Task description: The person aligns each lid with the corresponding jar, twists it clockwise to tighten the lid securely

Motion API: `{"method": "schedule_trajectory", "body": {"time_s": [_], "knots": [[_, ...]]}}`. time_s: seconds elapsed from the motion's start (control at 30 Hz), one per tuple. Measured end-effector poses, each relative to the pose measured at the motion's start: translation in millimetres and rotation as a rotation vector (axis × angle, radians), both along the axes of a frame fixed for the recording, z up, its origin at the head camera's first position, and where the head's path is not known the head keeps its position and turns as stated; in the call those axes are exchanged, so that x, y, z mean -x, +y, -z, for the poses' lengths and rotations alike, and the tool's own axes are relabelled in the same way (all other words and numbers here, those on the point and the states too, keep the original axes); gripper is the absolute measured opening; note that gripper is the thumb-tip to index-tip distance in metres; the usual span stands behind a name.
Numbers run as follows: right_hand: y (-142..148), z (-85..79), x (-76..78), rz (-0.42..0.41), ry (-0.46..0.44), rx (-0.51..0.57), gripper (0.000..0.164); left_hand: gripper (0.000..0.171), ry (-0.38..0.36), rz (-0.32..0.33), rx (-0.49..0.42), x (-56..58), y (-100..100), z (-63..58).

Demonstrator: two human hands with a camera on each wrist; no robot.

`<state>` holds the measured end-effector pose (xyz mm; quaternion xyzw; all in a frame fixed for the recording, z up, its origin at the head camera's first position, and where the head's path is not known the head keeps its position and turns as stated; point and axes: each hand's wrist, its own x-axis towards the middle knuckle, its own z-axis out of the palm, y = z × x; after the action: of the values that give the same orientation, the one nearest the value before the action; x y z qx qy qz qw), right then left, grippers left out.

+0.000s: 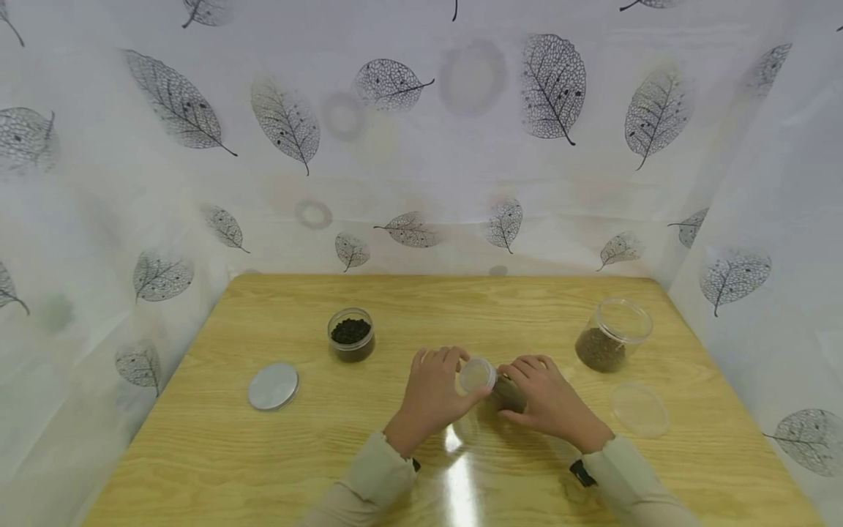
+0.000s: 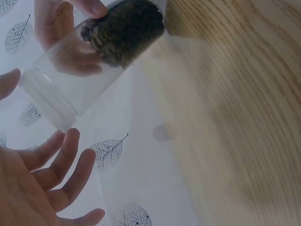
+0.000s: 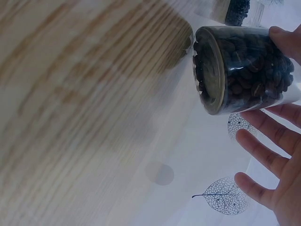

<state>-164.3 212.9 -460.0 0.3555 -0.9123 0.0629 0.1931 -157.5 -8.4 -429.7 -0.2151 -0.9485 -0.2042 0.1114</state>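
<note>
A clear jar [image 1: 510, 395] partly filled with dark coffee beans [image 2: 124, 33] is tilted over the middle of the table, its capped end toward the left. My right hand [image 1: 546, 399] grips its body, thumb on one side and fingers on the other; in the right wrist view the bean-filled base of the jar [image 3: 244, 70] faces the camera. With thumb and fingertips, my left hand [image 1: 431, 391] holds the rim of the clear lid [image 2: 49, 99] at the other end. The remaining left fingers are spread below the lid in the left wrist view.
Left of my hands stand a small open jar [image 1: 352, 350] of dark grains and a silver lid [image 1: 273, 386]. On the right are a wide open jar [image 1: 612, 340] with brown contents and a clear disc-shaped lid [image 1: 640, 410]. A leaf-patterned curtain [image 1: 421, 161] surrounds the wooden table [image 1: 263, 468].
</note>
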Motion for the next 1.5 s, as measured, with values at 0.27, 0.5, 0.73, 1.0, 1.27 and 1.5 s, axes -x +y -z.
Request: {"method": "schedule_trajectory", "body": {"time_s": [0.27, 0.5, 0.73, 1.0, 1.27, 1.5], "knots": [[0.9, 0.1, -0.3, 0.0, 0.006, -0.01, 0.069, 0.049, 0.049, 0.07, 0.026, 1.8, -4.6, -2.8], [1.0, 0.1, 0.4, 0.002, -0.001, -0.013, 0.069, 0.049, 0.054, 0.118, 0.018, 2.5, -6.2, -5.1], [0.9, -0.1, 0.4, -0.003, 0.003, -0.018, 0.069, 0.072, 0.008, 0.122, -0.012, 1.5, -6.1, -3.6], [0.0, 0.6, 0.8, 0.0, 0.007, -0.014, 0.068, 0.076, -0.092, -0.015, -0.12, -3.0, 0.4, -3.2], [0.5, 0.3, 0.6, 0.0, 0.008, -0.01, 0.068, 0.061, -0.156, -0.081, -0.208, -6.4, 4.1, 0.1], [0.8, 0.5, 0.4, 0.006, 0.0, -0.013, 0.069, 0.052, -0.169, -0.067, -0.27, -4.5, 5.3, 6.3]]}}
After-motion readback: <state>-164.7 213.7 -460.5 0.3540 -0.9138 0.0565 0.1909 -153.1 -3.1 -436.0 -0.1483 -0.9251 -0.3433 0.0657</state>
